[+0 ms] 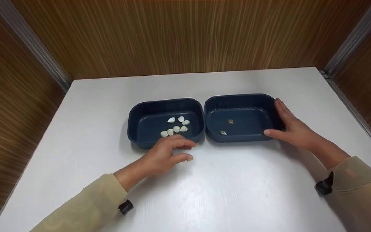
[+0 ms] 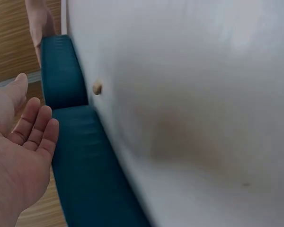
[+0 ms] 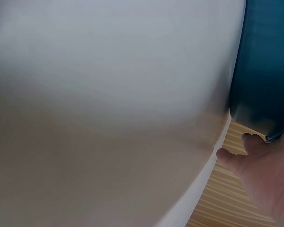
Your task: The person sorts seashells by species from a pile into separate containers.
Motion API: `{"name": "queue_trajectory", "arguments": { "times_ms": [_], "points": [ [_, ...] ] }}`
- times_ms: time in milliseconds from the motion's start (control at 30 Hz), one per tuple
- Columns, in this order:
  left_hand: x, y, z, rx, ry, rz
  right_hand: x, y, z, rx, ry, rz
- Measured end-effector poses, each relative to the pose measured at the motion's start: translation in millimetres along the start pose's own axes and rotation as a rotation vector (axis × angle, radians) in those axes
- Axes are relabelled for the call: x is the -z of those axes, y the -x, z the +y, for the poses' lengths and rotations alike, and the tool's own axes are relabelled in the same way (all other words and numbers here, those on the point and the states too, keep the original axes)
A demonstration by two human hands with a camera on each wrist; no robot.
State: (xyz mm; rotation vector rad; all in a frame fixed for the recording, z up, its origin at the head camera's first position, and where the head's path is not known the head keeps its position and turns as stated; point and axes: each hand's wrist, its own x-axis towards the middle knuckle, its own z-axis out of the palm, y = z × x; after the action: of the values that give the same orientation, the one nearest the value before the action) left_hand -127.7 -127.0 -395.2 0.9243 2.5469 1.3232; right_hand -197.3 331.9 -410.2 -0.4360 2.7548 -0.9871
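Two dark blue boxes stand side by side on the white table. In the left box lie several pale shells; two shells lie in the right box. My left hand hovers at the left box's near side, fingers loosely bent, thumb apart from them. Right by its thumb tip in the head view is a small tan shell; the left wrist view shows this shell apart from the fingers. My right hand rests against the right box's right end, fingers along the wall, thumb at the near corner.
A wood-grain panel rises behind the white table, with similar panels at the left and right. Metal strips run along the corners. Black bands sit at both sleeve cuffs.
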Motion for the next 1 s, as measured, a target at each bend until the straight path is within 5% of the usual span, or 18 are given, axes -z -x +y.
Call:
{"name": "queue_trajectory", "arguments": {
  "times_ms": [433, 1000],
  "points": [
    [-22.7, 18.1, -22.2, 0.044, -0.015, -0.030, -1, -0.3, -1, 0.014, 0.009, -0.006],
    [-30.4, 17.1, -35.1, 0.081, -0.035, -0.024, 0, 0.2, 0, 0.027, 0.008, 0.001]
  ]
}}
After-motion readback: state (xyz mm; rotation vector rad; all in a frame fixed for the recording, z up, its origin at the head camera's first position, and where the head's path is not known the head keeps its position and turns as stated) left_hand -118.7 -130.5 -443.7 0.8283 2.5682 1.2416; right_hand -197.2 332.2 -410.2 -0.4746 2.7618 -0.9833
